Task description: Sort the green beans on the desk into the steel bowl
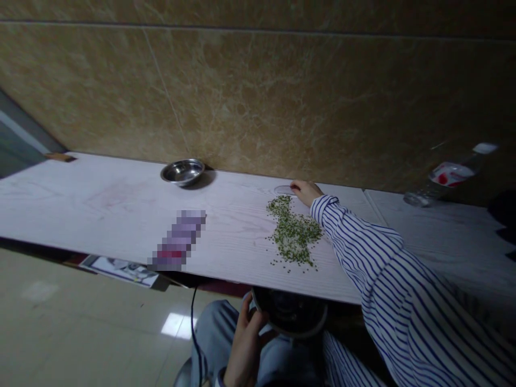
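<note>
A scattered heap of small green and pale grains (292, 236) lies on the white wood-grain table. Just beyond its far end, my right hand (306, 192) has its fingers closed on the right end of a flat, clear plastic piece (283, 190) resting on the tabletop; its exact kind is unclear. Below the table's front edge, my left hand (248, 336) grips the left rim of a round bowl (296, 332) held over my lap. The bowl's inside is dark, and its far part is hidden under the table edge.
A shallow metal bowl (183, 173) stands near the wall, left of the grains. A blurred-out purple rectangle (179, 239) lies near the front edge. An upright, leaning-looking plastic bottle (449, 174) is at right. A black cable (193, 317) hangs below the table.
</note>
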`<state>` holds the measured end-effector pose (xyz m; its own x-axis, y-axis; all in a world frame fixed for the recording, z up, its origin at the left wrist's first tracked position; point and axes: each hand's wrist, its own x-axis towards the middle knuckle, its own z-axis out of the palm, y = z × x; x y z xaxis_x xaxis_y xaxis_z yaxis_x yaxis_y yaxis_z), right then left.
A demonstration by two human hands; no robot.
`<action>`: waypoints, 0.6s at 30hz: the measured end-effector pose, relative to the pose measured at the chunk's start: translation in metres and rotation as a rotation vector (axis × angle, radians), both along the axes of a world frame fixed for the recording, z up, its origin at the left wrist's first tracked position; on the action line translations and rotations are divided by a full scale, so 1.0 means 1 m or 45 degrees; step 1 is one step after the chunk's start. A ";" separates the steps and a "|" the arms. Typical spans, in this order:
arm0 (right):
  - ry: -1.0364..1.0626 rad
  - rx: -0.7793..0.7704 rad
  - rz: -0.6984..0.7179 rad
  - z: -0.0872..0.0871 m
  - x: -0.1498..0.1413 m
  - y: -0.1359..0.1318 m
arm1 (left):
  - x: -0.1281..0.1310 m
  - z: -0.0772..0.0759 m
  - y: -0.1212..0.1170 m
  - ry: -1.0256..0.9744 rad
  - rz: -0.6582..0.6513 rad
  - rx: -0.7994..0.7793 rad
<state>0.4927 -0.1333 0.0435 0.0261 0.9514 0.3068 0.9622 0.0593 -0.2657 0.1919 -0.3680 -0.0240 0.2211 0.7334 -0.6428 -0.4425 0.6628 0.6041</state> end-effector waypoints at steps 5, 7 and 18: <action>-0.072 -0.085 0.102 -0.003 -0.011 -0.006 | -0.004 0.000 0.004 -0.006 -0.033 -0.002; -0.091 -0.108 0.147 -0.002 -0.012 -0.014 | -0.005 0.003 0.005 0.001 -0.043 0.001; -0.102 -0.150 0.402 0.004 -0.013 -0.064 | -0.006 0.004 0.000 0.007 -0.052 0.040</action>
